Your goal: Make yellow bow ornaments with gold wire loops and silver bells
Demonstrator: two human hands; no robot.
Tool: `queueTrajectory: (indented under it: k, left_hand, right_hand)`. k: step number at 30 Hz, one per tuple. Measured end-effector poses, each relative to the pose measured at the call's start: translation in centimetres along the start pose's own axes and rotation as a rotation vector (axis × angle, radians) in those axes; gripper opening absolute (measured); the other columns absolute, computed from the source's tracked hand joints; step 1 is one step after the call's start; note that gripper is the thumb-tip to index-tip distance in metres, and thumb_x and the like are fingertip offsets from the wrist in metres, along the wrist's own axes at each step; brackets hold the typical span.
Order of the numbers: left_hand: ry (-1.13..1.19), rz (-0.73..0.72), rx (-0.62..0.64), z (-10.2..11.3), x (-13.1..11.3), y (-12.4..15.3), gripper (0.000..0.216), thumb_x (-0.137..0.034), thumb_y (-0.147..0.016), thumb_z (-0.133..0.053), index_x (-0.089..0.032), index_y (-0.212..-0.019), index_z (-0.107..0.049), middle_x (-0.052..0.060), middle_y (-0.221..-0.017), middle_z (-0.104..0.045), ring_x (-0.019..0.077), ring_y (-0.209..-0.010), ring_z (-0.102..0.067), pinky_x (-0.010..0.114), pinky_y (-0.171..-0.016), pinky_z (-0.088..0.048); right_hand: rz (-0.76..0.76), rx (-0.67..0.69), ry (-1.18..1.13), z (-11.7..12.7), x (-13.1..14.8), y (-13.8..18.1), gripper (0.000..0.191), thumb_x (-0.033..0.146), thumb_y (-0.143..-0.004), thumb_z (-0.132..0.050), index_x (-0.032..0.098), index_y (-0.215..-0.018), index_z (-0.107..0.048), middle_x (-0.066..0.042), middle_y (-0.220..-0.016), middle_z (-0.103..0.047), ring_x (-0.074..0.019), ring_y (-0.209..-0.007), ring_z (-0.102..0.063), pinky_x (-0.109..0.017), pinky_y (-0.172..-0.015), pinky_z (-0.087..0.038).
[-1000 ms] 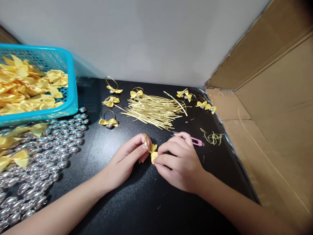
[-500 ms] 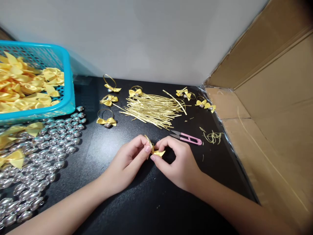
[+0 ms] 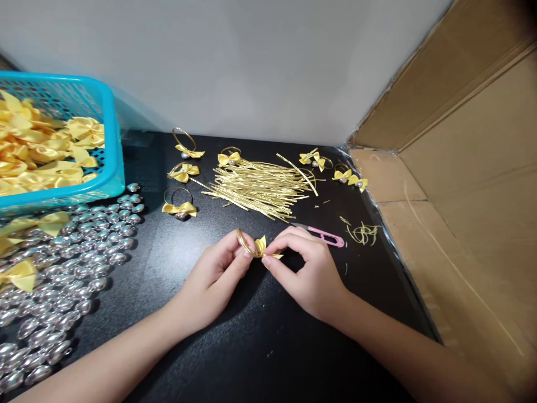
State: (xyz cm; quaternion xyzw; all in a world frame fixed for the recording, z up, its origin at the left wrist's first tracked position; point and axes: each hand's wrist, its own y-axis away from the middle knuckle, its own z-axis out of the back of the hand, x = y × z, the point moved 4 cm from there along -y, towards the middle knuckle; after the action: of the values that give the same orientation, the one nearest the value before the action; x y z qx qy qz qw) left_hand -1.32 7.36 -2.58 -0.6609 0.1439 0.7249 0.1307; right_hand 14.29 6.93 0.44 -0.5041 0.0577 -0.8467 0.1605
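Pinching gold wire ring (image 3: 241,242) in left hand (image 3: 215,280), yellow bow (image 3: 260,245) in right hand (image 3: 312,275), thumb against forefinger. Angling both inward above black table (image 3: 235,358).

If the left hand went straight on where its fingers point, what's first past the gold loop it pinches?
Probably the yellow bow, then the right hand pinching it. Depth is hard to judge from this one view.

Yellow ribbon bow (image 3: 260,244) between fingers (image 3: 280,242)
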Motion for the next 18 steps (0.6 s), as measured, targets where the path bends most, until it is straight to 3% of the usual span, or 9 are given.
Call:
queueTrajectory:
  k: [8,12,18]
  left_hand:
    - [-0.05,0.014,-0.024,-0.05,-0.43,0.06,0.026,-0.039,-0.097,-0.048,-0.021,-0.08,-0.054,-0.006,-0.062,-0.039,0.0107,-0.053,-0.034,0.022,-0.048,-0.031]
    - [-0.028,0.066,0.002,-0.22,-0.32,0.27,0.021,-0.037,-0.093,-0.053,-0.02,-0.084,-0.057,-0.009,-0.056,-0.028,0.0095,-0.049,-0.025,0.021,-0.045,-0.023]
    - [-0.092,0.042,-0.057,-0.04,-0.29,0.26,0.013,-0.031,-0.088,-0.059,-0.018,-0.085,-0.06,-0.01,-0.056,-0.02,0.0088,-0.048,-0.02,0.022,-0.047,-0.02]
  right_hand:
    - [0.095,-0.073,0.048,0.51,0.76,-0.13,0.013,0.009,-0.08,-0.065,0.02,-0.074,-0.063,-0.001,-0.074,-0.072,-0.0172,-0.074,-0.066,-0.033,-0.074,-0.051]
    - [0.089,-0.069,0.061,0.51,0.7,0.02,0.013,0.011,-0.081,-0.065,0.021,-0.074,-0.064,-0.001,-0.075,-0.074,-0.0184,-0.074,-0.068,-0.035,-0.073,-0.051]
    - [0.078,-0.075,0.019,0.3,0.46,0.1,0.011,0.011,-0.081,-0.068,0.02,-0.076,-0.067,-0.003,-0.077,-0.076,-0.0181,-0.075,-0.07,-0.035,-0.074,-0.052]
